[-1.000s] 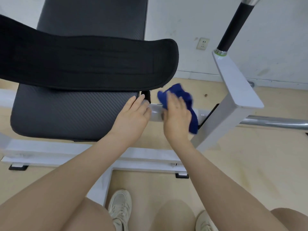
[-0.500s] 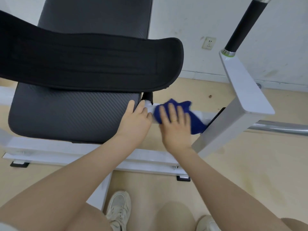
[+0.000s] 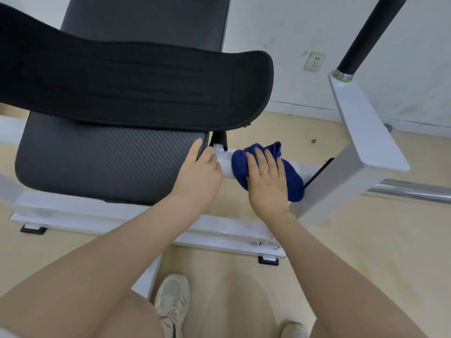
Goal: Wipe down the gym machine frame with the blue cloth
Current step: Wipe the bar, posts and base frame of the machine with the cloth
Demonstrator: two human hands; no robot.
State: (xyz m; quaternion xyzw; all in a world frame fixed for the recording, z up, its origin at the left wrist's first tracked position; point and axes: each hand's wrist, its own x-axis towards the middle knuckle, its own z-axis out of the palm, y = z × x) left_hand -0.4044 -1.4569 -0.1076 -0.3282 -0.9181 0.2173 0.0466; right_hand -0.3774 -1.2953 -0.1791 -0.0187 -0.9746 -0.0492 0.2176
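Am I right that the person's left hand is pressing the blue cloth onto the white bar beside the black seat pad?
Not quite: the head view shows the right hand pressing the blue cloth onto the white bar beside the black seat pad. The left hand holds no cloth; it rests at the seat pad's edge, by the bar's end.

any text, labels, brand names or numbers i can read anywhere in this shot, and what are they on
None: no readable text, brand or number shows in this view.
The black pad, the seat cushion and the white frame carry no visible lettering.
The wall socket shows only its slots, no print that can be made out.
The blue cloth under the right hand is plain.
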